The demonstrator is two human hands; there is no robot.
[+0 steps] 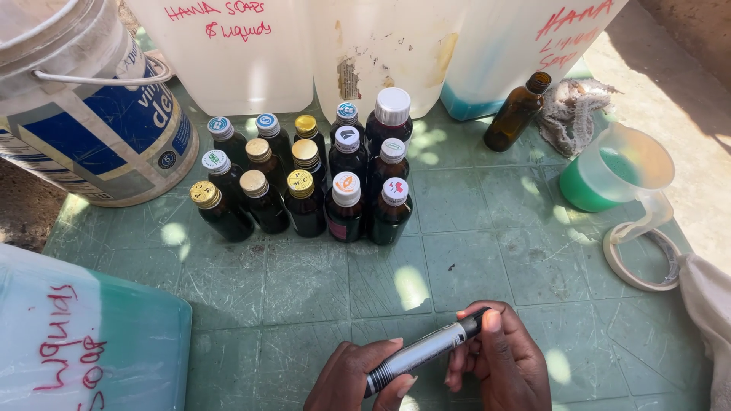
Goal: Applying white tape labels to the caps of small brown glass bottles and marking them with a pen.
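Gripping marker pen point(423, 352), left hand point(352, 374), right hand point(504, 355)

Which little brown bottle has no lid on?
The brown bottle leaning alone at the back right, beside the crumpled rag. Every bottle in the group wears a cap.

Grey-black marker point(423, 352) — slanted, held low centre

Strong daylight is falling from above, dappling the green surface point(472, 228) with bright patches among soft shade. The white jugs point(381, 46) are glaring, almost washed out. Focus is staying sharp throughout, edges bending only slightly.
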